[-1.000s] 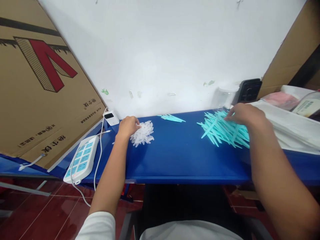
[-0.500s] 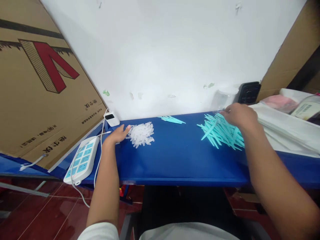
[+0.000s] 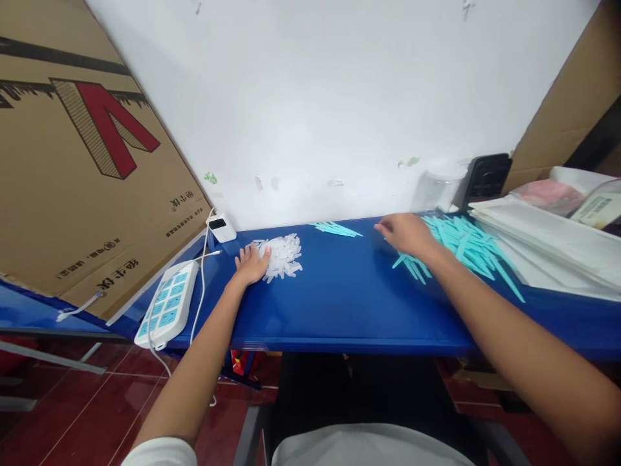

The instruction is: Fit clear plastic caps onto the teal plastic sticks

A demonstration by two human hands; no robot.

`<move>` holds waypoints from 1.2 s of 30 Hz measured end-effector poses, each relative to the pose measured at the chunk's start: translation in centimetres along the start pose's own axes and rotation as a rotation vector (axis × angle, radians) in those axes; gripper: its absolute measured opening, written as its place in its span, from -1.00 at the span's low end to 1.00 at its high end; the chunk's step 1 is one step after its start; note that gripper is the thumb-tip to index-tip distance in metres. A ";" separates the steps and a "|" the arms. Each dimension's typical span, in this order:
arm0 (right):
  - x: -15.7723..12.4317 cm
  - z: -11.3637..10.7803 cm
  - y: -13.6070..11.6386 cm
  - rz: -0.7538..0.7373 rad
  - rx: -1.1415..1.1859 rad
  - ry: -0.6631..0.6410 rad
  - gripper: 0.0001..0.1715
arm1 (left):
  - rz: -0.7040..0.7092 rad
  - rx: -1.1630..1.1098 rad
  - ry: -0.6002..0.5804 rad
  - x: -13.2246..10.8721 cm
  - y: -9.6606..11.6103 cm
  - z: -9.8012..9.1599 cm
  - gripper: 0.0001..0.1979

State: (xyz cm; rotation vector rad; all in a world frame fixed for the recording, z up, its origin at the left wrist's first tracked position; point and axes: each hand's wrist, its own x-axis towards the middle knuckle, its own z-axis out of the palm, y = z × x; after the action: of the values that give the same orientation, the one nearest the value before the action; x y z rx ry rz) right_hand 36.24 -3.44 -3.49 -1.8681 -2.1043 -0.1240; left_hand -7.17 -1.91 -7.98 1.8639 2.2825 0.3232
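1. The long table with a smooth blue top [image 3: 334, 310] bears the heap of small white, translucent, plastic-looking strips [image 3: 284, 255].
2. The big, loose heap of slender turquoise sticks [image 3: 463, 241] lies well to the right of the white heap, its sticks crossing at many angles.
3. The white power strip with light-blue sockets [image 3: 169, 304] is left of the white heap and nearer you.
4. Your right hand [image 3: 408, 234] is right of the white heap, in front of part of the turquoise one. Your fingers curl, tips close together; whether they meet or pinch anything, you cannot tell from here.
5. Your left hand [image 3: 250, 266] is at the white heap's left edge, fingers spread, thumb apart and reaching over its strips.
6. The small bundle of turquoise sticks [image 3: 342, 230] lies right of the white heap and farther from you.
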 end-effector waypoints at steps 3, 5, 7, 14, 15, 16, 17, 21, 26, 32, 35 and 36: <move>1.3 1.2 -1.4 -0.194 0.068 -0.083 -0.58 | 0.040 -0.052 0.020 0.0 1.5 0.0 -0.04; 2.7 1.9 -2.6 -0.254 0.085 -0.128 -0.54 | 0.076 -0.072 0.107 -0.1 3.1 -0.6 -0.05; 4.4 2.7 -4.1 -0.257 0.067 -0.171 -0.38 | 0.217 -0.087 0.236 -0.2 5.3 -1.4 -0.10; 9.3 4.8 -8.6 -0.160 -0.040 -0.309 -0.23 | 0.613 -0.323 0.519 0.0 13.9 -1.4 -0.53; 9.5 5.0 -8.8 -0.193 -0.036 -0.324 -0.31 | 0.608 -0.343 0.544 0.0 14.2 -1.0 -0.56; 9.5 5.0 -9.0 -0.225 -0.036 -0.341 -0.40 | 0.611 -0.354 0.561 0.1 14.2 -0.7 -0.59; 9.3 5.0 -9.0 -0.255 -0.040 -0.357 -0.46 | 0.622 -0.353 0.569 0.2 14.0 -0.4 -0.61; 6.6 4.3 -8.4 -0.307 -0.078 -0.376 -0.60 | 0.670 -0.288 0.523 0.4 12.4 0.0 -0.66; 2.2 2.1 -6.0 -0.301 -0.098 -0.341 -0.68 | 0.853 -0.160 0.378 0.4 12.2 0.0 -0.69; -0.2 0.1 -3.2 -0.361 0.140 -0.268 -0.70 | 0.955 -0.231 0.177 -1.8 13.3 0.3 -0.54; -0.5 -0.2 -3.2 -0.439 0.343 -0.291 -0.68 | 0.996 -0.221 0.135 -2.8 14.1 0.4 -0.58; -0.6 -0.3 -3.4 -0.458 0.391 -0.302 -0.66 | 1.003 -0.218 0.126 -3.0 14.3 0.5 -0.60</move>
State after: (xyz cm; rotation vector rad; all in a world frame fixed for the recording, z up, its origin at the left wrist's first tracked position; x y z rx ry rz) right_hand 33.06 -4.51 -2.91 -1.2221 -2.5013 0.4604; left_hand 7.03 -2.06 -4.45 2.7401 1.1010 0.7780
